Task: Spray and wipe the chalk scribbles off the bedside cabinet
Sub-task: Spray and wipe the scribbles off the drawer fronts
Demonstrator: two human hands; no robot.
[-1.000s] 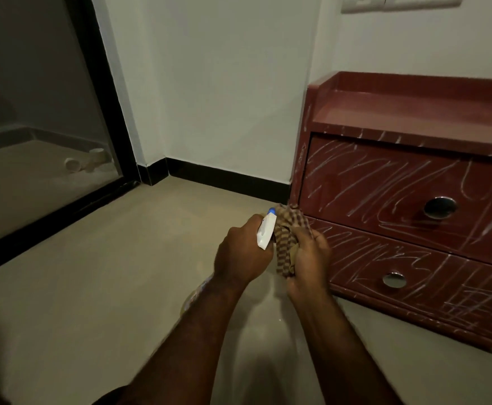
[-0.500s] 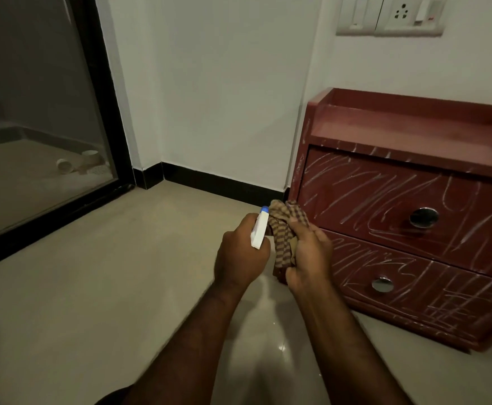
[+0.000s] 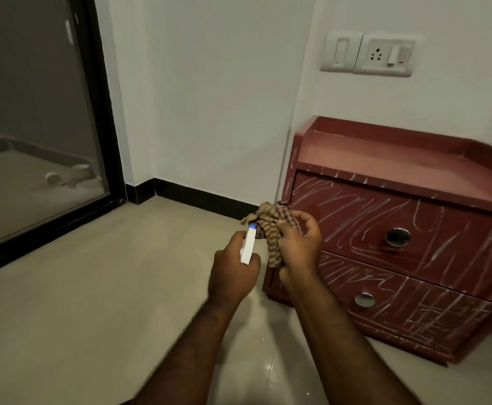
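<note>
Hands sit close together, low & centre, forearms reaching fwd. Left hand (image 3: 234, 270) is curled round a small white spray bottle (image 3: 247, 247), whose blue tip is at the far end, just beside the cloth. Right hand (image 3: 298, 244) pinches a bunched brown checked cloth (image 3: 271, 229) btw thumb & fingers. The cloth sticks up past the fingertips & hangs down btw the two hands. Whether it touches the bottle tip, can't tell.

Under the hands is a glossy beige floor (image 3: 93, 287), w/ faint glints near the forearms.

Just right of & beyond the right hand, a red bedside cabinet (image 3: 384, 159) stands on the floor against the wall. Its near left corner is right behind the cloth. It has 2 drawers, one over the other. The upper knob (image 3: 398, 237) is round metal, right of the right hand. The lower knob (image 3: 364, 299) sits lower & nearer. White chalk scribbles (image 3: 335, 200) cover both drawer fronts, the front lip of the top & the left edge. There is a grid-like patch on the lower drawer, far right of the hands. The top is a shallow tray w/ a raised rim at back & sides.

Further off, black skirting (image 3: 203, 197) runs along the base of the white wall (image 3: 209, 97) beyond the hands. Up & right of them, above the cabinet, is a white switch plate (image 3: 367, 54) w/ a socket. Far left is a glass door (image 3: 34, 112) in a black frame. Pale pipe pieces (image 3: 66, 178) lie on the ground behind the glass.
</note>
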